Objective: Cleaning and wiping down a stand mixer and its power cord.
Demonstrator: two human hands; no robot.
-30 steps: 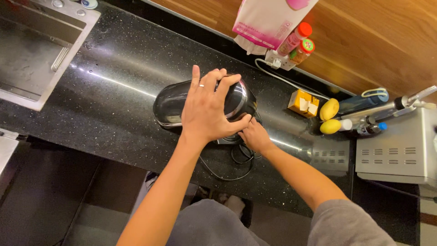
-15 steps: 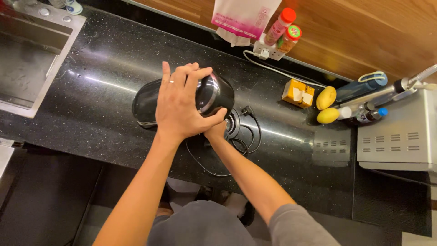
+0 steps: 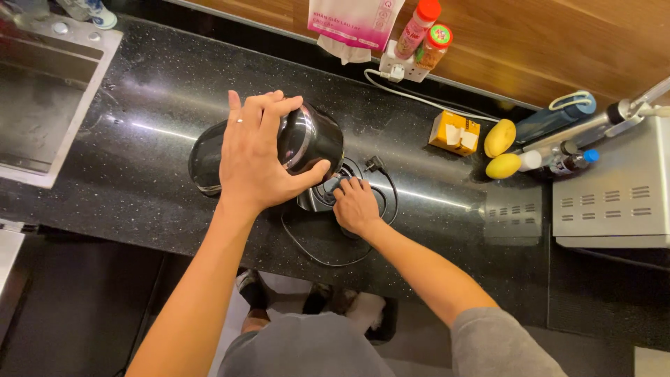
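- A steel sink [image 3: 42, 105] fills the upper left of the frame, set into the black counter [image 3: 139, 84].
- A black electric kettle [image 3: 307, 139] sits at centre-left of the frame, on the counter and tilted over on its side.
- The left hand [image 3: 255, 157] lies over the kettle's top and side; its fingers [image 3: 262, 112] are spread and curled down on the body, the thumb pressed against the kettle's right side. A ring shows on one finger.
- Just right of the kettle, near the middle of the frame, the right hand [image 3: 356, 206] rests on the round kettle base [image 3: 317, 199]. Its fingers are close together and bent, with the tips on the base; I cannot tell whether they clamp it.
- A black cord [image 3: 317, 255] loops from the base along the counter's lower edge, and its plug [image 3: 375, 165] lies loose just above the right hand.
- At top centre a pink packet [image 3: 356, 21] leans on the wooden wall, beside two small bottles [image 3: 419, 28] that stand over a white power strip [image 3: 401, 70].
- Further right lie a small orange carton [image 3: 453, 132] and two yellow mangoes [image 3: 501, 150], side by side.
- A blue bottle [image 3: 555, 119] lies just right of the fruit.
- A grey metal appliance [image 3: 614, 188] with vent slots takes the right edge.
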